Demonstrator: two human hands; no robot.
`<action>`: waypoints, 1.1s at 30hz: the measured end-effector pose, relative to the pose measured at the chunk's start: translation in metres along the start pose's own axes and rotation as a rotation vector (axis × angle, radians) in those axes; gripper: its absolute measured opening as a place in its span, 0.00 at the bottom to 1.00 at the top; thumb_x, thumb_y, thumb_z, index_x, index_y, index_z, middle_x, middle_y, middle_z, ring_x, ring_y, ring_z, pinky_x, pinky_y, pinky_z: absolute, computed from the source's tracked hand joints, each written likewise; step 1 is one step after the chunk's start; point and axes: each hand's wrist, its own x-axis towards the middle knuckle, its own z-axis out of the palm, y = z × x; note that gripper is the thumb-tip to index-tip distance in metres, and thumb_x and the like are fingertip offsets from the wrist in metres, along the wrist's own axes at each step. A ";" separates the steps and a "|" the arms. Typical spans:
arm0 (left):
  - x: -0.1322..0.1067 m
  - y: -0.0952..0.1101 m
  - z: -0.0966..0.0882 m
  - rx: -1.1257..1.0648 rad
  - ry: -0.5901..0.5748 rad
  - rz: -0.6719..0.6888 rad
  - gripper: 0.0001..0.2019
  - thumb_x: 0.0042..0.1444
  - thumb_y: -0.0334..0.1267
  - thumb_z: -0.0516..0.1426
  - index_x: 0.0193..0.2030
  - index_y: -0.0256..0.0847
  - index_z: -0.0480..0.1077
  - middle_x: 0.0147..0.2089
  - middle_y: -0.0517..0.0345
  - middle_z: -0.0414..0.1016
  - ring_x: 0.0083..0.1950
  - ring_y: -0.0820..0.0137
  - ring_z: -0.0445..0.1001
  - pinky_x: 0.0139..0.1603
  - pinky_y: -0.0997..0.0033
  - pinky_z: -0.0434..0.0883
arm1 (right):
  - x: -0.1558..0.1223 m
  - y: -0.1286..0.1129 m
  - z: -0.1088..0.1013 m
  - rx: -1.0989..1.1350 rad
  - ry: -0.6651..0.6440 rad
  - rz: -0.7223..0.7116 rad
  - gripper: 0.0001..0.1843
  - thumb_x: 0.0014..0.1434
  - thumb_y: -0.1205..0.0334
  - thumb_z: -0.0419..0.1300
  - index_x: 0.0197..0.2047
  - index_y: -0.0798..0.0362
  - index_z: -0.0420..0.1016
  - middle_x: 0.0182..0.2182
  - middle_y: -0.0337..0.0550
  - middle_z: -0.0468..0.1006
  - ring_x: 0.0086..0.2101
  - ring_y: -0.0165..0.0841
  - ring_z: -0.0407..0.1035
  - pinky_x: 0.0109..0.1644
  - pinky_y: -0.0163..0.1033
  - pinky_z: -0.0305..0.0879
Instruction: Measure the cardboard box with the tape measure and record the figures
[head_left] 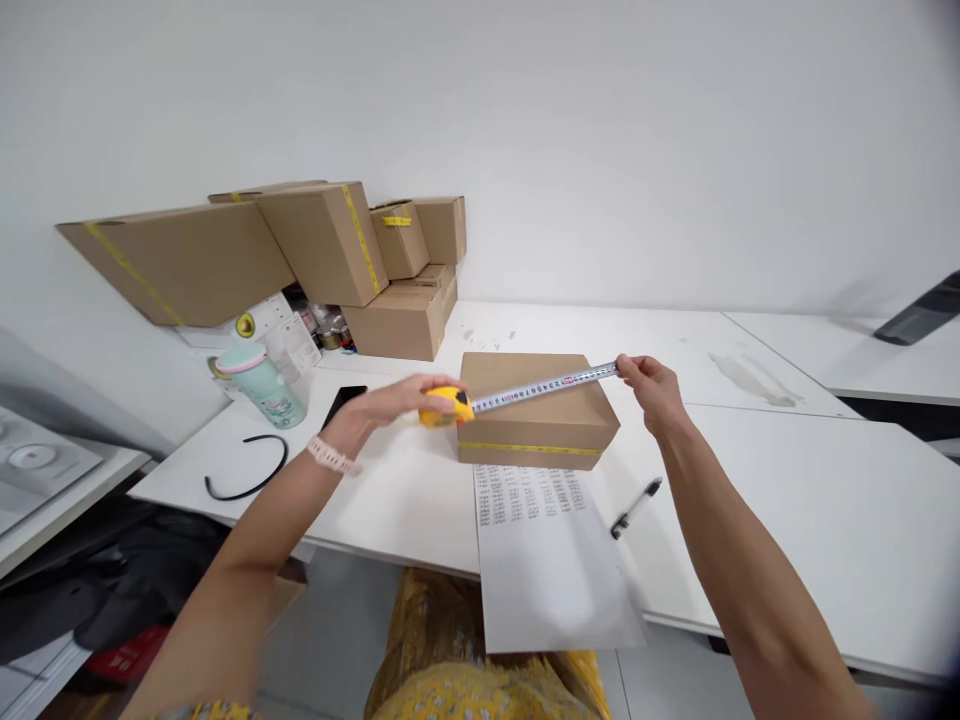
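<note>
My left hand is wrapped round the yellow case of a tape measure. Its silver blade runs out to the right and slightly upward, and my right hand pinches the far end. Under the blade lies a closed cardboard box with a strip of yellow tape along its front. Whether the blade touches the box top, I cannot tell. A sheet of paper printed with rows of small text sticks out in front of the box and over the table edge. To its right is a pen.
Several taped cardboard boxes are stacked at the back left of the white table. Nearer stand a mint-green tumbler, a black curved band and a dark flat object, partly behind my left hand. A dark object lies far right.
</note>
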 end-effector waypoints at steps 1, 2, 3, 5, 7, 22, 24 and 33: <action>-0.011 -0.004 0.023 -0.075 -0.102 -0.021 0.28 0.49 0.49 0.70 0.57 0.46 0.79 0.52 0.46 0.82 0.44 0.60 0.80 0.38 0.65 0.74 | 0.000 -0.007 0.001 -0.009 -0.031 -0.043 0.21 0.50 0.40 0.70 0.29 0.50 0.73 0.30 0.40 0.75 0.35 0.34 0.65 0.42 0.41 0.63; -0.020 -0.010 0.050 -0.161 -0.197 -0.066 0.27 0.49 0.49 0.71 0.56 0.46 0.78 0.50 0.46 0.82 0.41 0.60 0.80 0.37 0.64 0.74 | 0.000 -0.013 0.004 -0.037 -0.090 -0.078 0.21 0.51 0.40 0.68 0.30 0.50 0.74 0.32 0.41 0.76 0.36 0.34 0.66 0.43 0.41 0.63; -0.027 -0.017 0.079 -0.242 -0.247 -0.087 0.25 0.48 0.49 0.72 0.53 0.46 0.79 0.48 0.47 0.82 0.40 0.62 0.80 0.37 0.64 0.75 | 0.000 -0.020 0.010 -0.084 -0.170 -0.106 0.20 0.53 0.40 0.67 0.32 0.50 0.75 0.35 0.42 0.77 0.38 0.35 0.67 0.45 0.41 0.63; -0.032 -0.030 0.136 -0.433 -0.257 -0.100 0.22 0.47 0.49 0.73 0.47 0.44 0.79 0.45 0.50 0.80 0.41 0.65 0.79 0.41 0.66 0.75 | 0.001 -0.030 0.028 -0.200 -0.344 -0.146 0.19 0.57 0.42 0.64 0.35 0.50 0.77 0.39 0.44 0.79 0.41 0.37 0.69 0.48 0.42 0.64; -0.023 -0.037 0.181 -0.628 -0.115 -0.053 0.24 0.43 0.54 0.74 0.43 0.44 0.76 0.44 0.52 0.78 0.39 0.67 0.77 0.39 0.67 0.74 | 0.006 -0.038 0.050 -0.340 -0.445 -0.163 0.17 0.61 0.44 0.61 0.37 0.50 0.77 0.43 0.46 0.79 0.44 0.40 0.69 0.52 0.44 0.65; 0.029 -0.018 0.212 -0.602 0.098 -0.031 0.30 0.47 0.63 0.69 0.42 0.40 0.70 0.39 0.55 0.71 0.36 0.69 0.74 0.31 0.68 0.78 | 0.035 -0.021 0.096 -0.621 -0.448 -0.157 0.13 0.63 0.51 0.58 0.33 0.49 0.74 0.32 0.44 0.78 0.38 0.38 0.68 0.45 0.41 0.63; 0.027 -0.018 0.216 -0.600 0.120 -0.049 0.29 0.48 0.63 0.68 0.44 0.40 0.69 0.39 0.56 0.71 0.36 0.69 0.75 0.29 0.71 0.77 | 0.038 -0.018 0.096 -0.619 -0.446 -0.159 0.13 0.64 0.51 0.57 0.32 0.49 0.73 0.31 0.44 0.77 0.36 0.37 0.67 0.42 0.40 0.62; 0.030 -0.010 0.221 -0.624 0.187 -0.070 0.27 0.48 0.61 0.68 0.42 0.41 0.69 0.40 0.57 0.70 0.38 0.70 0.73 0.33 0.72 0.75 | 0.045 -0.011 0.104 -0.535 -0.462 -0.150 0.16 0.63 0.48 0.58 0.30 0.50 0.71 0.29 0.43 0.75 0.35 0.37 0.67 0.42 0.41 0.64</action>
